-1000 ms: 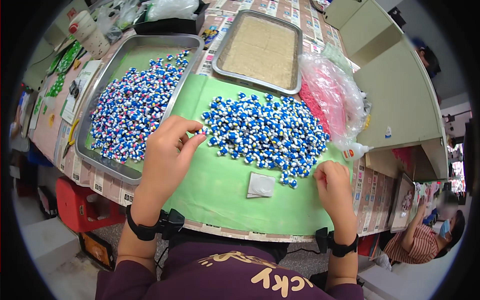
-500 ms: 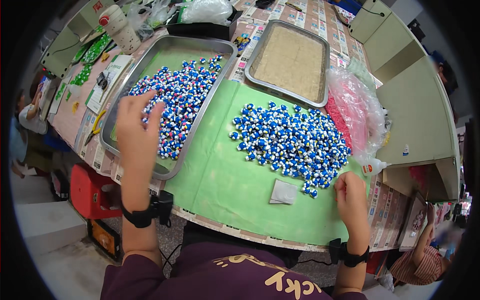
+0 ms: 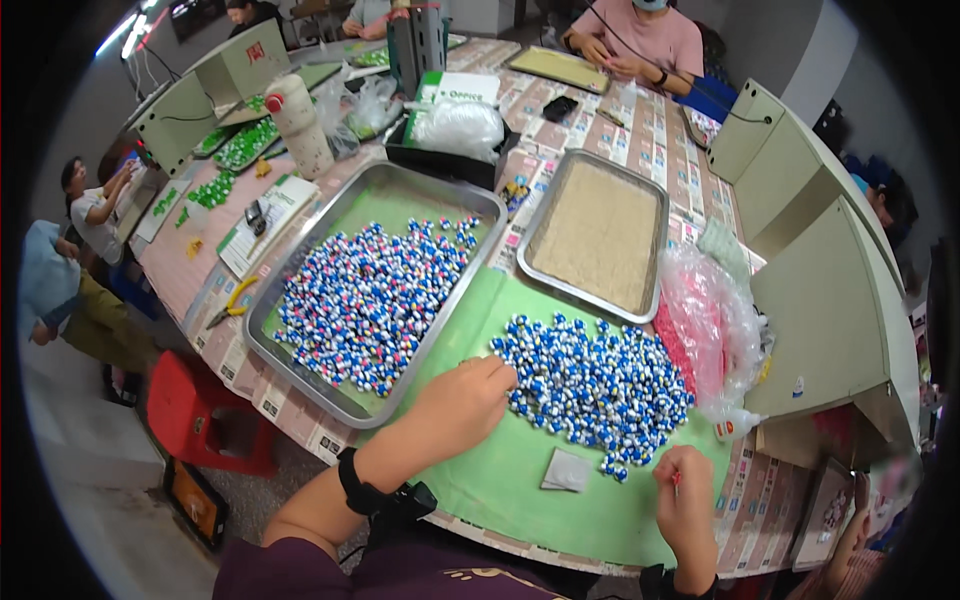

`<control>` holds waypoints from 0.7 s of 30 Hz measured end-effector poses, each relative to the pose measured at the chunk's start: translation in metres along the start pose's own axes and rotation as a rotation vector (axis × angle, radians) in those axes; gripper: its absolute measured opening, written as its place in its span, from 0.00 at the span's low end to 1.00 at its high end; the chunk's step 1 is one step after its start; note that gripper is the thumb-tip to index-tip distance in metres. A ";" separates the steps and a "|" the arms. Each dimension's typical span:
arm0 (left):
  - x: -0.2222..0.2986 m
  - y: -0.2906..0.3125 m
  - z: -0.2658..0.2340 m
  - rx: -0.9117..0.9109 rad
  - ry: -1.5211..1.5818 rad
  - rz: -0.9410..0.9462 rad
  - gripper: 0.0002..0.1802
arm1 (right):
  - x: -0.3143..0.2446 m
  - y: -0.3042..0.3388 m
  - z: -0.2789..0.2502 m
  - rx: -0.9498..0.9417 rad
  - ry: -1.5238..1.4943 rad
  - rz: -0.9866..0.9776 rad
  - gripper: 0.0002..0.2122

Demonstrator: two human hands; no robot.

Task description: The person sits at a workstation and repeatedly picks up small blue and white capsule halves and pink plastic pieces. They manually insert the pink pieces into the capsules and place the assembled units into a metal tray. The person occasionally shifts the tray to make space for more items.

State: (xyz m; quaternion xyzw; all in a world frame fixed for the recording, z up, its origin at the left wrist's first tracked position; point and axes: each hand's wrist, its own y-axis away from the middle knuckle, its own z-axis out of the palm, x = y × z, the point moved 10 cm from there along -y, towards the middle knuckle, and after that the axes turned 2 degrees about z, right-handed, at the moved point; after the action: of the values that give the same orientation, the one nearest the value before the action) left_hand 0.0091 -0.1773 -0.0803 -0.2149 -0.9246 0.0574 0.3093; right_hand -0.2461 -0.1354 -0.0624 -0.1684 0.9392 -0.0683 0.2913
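A heap of small blue-and-white pieces (image 3: 600, 390) lies on the green sheet (image 3: 470, 505) before me. At the heap's left edge is my left hand (image 3: 460, 405), its fingers curled together; whatever is between the fingertips is hidden. My right hand (image 3: 686, 500) is closed just off the heap's lower right, with a small red piece (image 3: 676, 484) showing at its fingers. To the left, a metal tray (image 3: 420, 378) holds many blue-and-white pieces with pink spots (image 3: 370, 300). A folded white paper square (image 3: 567, 470) lies between my hands, below the heap.
Behind the heap stands a second metal tray (image 3: 598, 235) with a tan bottom. Pink pieces in a clear plastic bag (image 3: 705, 315) and a white glue bottle (image 3: 737, 424) are at the right, by a cabinet (image 3: 830, 310). Yellow-handled pliers (image 3: 235, 303) lie left; a person (image 3: 650, 45) sits across.
My left hand has moved from above the left tray rightward to the heap's left edge. The view has tilted up, showing more of the far table. My right hand stays beside the heap.
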 end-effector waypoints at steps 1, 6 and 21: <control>0.000 -0.001 -0.006 0.021 0.042 -0.024 0.08 | -0.009 -0.003 -0.010 0.036 -0.063 0.009 0.11; 0.033 0.001 -0.018 -0.030 0.584 0.008 0.11 | -0.069 -0.019 -0.020 0.056 -0.357 -0.041 0.11; 0.035 -0.013 0.002 0.180 0.776 -0.136 0.03 | -0.020 -0.034 -0.027 0.409 -0.431 -0.174 0.11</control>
State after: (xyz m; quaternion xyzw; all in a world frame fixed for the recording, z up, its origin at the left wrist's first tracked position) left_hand -0.0224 -0.1741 -0.0596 -0.1310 -0.7424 0.0320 0.6562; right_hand -0.2364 -0.1593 -0.0214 -0.1968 0.8047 -0.2434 0.5044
